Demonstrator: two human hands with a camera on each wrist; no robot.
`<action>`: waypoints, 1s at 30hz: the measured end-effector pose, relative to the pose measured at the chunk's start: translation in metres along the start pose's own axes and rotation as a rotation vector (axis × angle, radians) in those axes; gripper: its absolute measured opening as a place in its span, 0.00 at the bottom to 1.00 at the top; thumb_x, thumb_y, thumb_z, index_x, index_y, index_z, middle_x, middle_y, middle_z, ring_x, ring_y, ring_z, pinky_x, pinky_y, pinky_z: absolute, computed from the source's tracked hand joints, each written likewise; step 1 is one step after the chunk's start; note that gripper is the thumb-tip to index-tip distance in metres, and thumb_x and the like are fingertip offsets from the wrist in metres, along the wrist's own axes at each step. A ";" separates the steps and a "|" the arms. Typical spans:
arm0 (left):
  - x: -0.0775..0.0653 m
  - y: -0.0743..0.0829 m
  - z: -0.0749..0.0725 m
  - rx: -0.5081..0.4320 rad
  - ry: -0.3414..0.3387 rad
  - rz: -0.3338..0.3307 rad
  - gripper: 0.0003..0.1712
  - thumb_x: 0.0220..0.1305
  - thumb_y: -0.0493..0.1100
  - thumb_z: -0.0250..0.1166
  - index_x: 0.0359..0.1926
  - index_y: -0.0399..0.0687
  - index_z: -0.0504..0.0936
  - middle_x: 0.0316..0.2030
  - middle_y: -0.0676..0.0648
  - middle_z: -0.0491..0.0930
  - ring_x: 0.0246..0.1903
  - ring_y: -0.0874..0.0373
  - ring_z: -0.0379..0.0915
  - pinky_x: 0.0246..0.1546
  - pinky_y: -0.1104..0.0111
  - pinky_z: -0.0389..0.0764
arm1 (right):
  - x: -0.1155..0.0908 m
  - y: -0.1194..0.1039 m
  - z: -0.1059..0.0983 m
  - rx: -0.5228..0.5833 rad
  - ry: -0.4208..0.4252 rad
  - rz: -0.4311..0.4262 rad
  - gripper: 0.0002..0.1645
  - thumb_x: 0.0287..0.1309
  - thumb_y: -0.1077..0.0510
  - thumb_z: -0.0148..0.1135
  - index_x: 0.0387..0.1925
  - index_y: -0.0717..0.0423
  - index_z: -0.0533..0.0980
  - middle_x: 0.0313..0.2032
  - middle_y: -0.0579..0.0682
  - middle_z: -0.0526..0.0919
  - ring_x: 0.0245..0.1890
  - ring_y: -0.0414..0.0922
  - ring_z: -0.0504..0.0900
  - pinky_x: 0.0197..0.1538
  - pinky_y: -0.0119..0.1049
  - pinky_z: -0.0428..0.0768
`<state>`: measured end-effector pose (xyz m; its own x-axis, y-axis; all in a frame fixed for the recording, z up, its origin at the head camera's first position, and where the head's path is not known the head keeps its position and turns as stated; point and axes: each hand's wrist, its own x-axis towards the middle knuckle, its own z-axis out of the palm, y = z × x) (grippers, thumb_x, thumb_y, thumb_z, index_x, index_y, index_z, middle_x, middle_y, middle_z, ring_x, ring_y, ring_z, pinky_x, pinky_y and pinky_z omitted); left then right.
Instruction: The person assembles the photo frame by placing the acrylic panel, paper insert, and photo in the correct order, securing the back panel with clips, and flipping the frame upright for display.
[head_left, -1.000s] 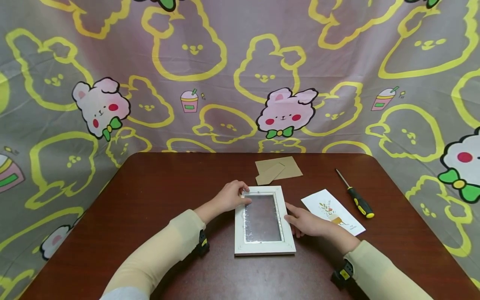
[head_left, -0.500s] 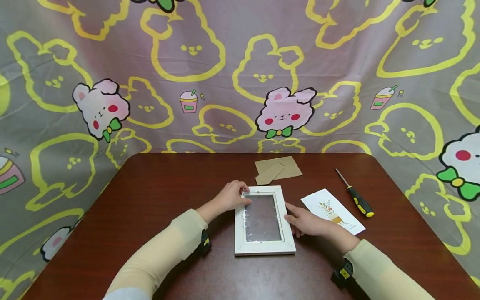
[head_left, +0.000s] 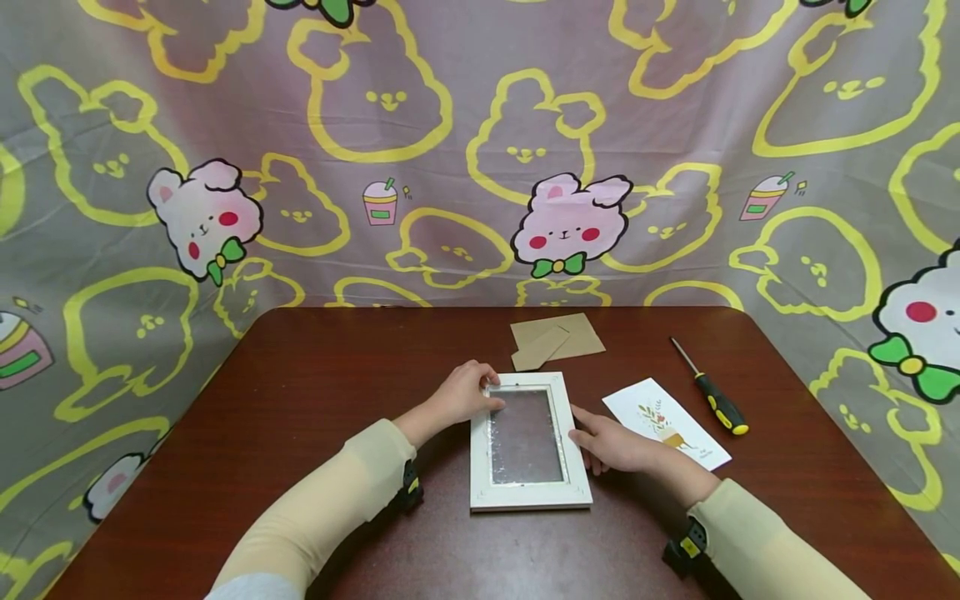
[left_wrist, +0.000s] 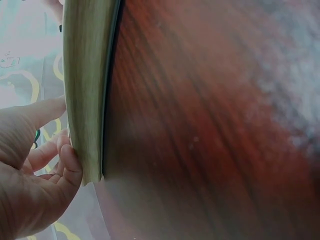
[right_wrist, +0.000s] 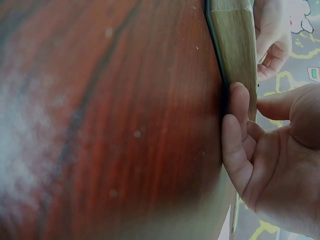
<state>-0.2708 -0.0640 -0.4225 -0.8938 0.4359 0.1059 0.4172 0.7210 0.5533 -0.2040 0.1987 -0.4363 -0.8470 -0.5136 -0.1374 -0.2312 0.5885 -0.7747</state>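
Observation:
A white picture frame [head_left: 532, 497] lies flat on the dark brown table, with small metal tabs along its inner edge. A clear pane [head_left: 527, 437] fills its opening. My left hand [head_left: 456, 392] holds the far left corner, thumb over the inner edge and fingers at the outer side. On the opposite side my right hand [head_left: 617, 443] grips the right edge, its thumb on top and fingers against the side. From the right wrist, the frame's wood-toned side [right_wrist: 237, 45] shows with fingertips [right_wrist: 237, 95] against it.
Right of the frame lies a white card [head_left: 637, 404] with a plant print, partly behind my right wrist. A screwdriver [head_left: 720, 402] with a black and yellow handle lies beyond it. Brown backing board [head_left: 588, 333] with a stand flap [head_left: 540, 348] is at the back. Patterned cloth [head_left: 450, 167] hangs behind.

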 end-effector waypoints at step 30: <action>0.000 0.001 0.003 0.045 0.001 -0.034 0.19 0.48 0.46 0.78 0.37 0.44 0.79 0.32 0.48 0.71 0.32 0.56 0.67 0.35 0.66 0.70 | 0.001 0.003 0.000 0.018 -0.006 0.003 0.33 0.74 0.62 0.45 0.70 0.75 0.47 0.17 0.50 0.73 0.14 0.46 0.73 0.21 0.40 0.73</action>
<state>-0.2701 -0.0618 -0.4248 -0.9078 0.4100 0.0886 0.3935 0.7591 0.5186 -0.2055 0.1996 -0.4384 -0.8451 -0.5150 -0.1435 -0.2195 0.5789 -0.7853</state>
